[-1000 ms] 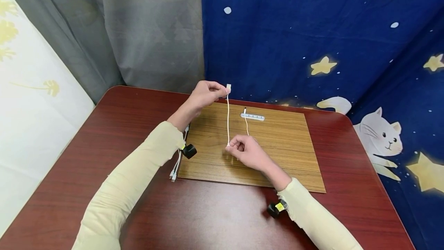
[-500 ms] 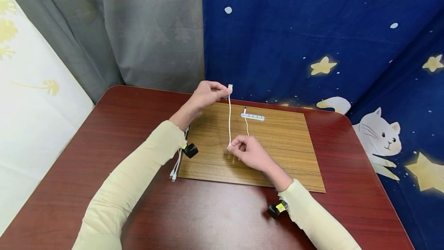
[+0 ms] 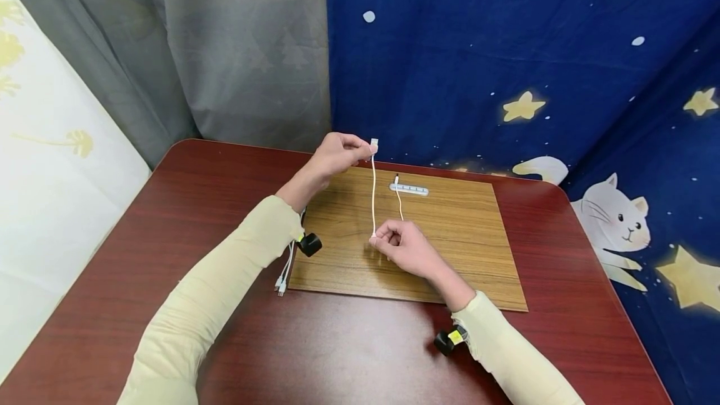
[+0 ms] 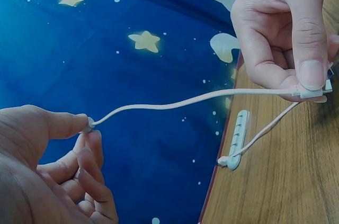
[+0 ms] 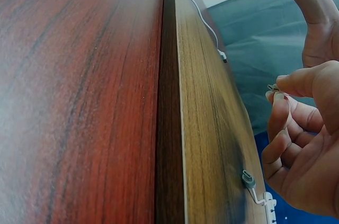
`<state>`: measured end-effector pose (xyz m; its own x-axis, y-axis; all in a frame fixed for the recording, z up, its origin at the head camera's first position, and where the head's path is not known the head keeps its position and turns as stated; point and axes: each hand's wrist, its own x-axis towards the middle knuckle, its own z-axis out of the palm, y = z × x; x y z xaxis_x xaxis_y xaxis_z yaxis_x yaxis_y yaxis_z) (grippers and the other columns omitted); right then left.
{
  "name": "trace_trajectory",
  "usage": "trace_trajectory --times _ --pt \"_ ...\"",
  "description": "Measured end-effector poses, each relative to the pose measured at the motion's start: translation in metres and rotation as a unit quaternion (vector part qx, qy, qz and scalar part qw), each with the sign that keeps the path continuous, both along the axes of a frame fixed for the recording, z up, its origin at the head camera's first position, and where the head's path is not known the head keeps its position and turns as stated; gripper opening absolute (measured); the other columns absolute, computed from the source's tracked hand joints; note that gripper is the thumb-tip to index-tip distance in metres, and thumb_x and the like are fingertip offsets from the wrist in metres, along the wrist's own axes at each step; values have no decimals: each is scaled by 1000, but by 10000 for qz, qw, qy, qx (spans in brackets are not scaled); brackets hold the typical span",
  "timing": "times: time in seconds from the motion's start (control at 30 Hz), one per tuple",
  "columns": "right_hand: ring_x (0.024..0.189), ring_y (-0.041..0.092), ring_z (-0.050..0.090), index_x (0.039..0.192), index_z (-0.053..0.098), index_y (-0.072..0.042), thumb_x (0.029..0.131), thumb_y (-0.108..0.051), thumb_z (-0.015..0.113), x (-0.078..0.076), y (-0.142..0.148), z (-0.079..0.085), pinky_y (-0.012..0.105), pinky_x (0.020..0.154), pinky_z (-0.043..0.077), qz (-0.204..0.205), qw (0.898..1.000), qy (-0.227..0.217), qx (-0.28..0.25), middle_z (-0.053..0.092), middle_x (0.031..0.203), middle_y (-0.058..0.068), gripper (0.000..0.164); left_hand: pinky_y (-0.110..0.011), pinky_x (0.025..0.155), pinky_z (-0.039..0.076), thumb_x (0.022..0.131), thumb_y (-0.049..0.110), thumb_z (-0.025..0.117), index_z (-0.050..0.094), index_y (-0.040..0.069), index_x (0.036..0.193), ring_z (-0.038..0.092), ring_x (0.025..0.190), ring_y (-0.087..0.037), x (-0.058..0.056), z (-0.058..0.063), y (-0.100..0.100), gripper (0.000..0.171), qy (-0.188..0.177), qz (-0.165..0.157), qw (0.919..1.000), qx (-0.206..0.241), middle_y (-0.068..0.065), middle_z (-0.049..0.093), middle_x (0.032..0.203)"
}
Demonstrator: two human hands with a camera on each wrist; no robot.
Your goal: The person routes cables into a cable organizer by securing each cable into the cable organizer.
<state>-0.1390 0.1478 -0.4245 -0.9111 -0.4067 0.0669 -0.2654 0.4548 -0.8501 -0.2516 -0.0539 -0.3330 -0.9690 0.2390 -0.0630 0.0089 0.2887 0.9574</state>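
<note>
Between my two hands a short white USB cable (image 3: 374,195) is stretched upright above a wood-grain board. My left hand (image 3: 340,154) pinches the upper end, just below a flat USB plug (image 3: 374,142). At the lower end my right hand (image 3: 410,249) pinches the other plug (image 5: 274,88), whose small metal tip shows in the right wrist view. Behind that hand, a second white cable (image 3: 400,200) sits in the leftmost part of a pale slotted cable holder (image 3: 415,190) on the board. Part of this second cable is hidden by the right hand.
The wood-grain board (image 3: 461,249) lies on a dark red table (image 3: 337,349). Several loose white cables (image 3: 285,270) lie along the board's left edge, partly behind the left sleeve. Grey and star-patterned blue curtains (image 3: 450,67) hang behind the table.
Both hands have shifted very slightly to the right with the cable held between them. The cable in the holder and the loose cables have not moved.
</note>
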Motion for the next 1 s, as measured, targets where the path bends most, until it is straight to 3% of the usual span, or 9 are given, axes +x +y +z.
trace_trajectory --times 0.3,0.63,0.87,1.0 --pt "62 12 53 88 69 -7 95 -11 73 1 2 0 24 55 41 -76 10000 -45 -26 61 76 -1 9 -32 68 39 95 25 72 76 4 101 55 95 -34 -2 -2 3 22 8 -37 10000 36 -13 67 99" --pt "62 11 53 88 70 -8 95 -11 73 4 4 3 24 55 41 -148 9999 -38 -3 61 76 -2 8 -39 79 43 97 27 71 75 6 104 55 92 -25 -2 0 9 22 -127 34 9999 -7 -8 68 105" --pt "62 12 52 89 71 -7 95 -11 72 4 6 3 24 55 40 -128 9999 12 -11 61 76 -2 7 -34 73 42 96 25 72 76 5 104 56 92 -25 -2 -1 15 22 -77 42 10000 34 -8 67 104" --pt "62 13 52 89 71 -6 95 -9 72 5 6 5 24 56 41 -151 9999 -17 -22 61 77 -1 7 -36 76 43 96 26 72 75 5 104 57 92 -24 -2 -1 18 23 -103 57 9999 -3 -7 67 106"
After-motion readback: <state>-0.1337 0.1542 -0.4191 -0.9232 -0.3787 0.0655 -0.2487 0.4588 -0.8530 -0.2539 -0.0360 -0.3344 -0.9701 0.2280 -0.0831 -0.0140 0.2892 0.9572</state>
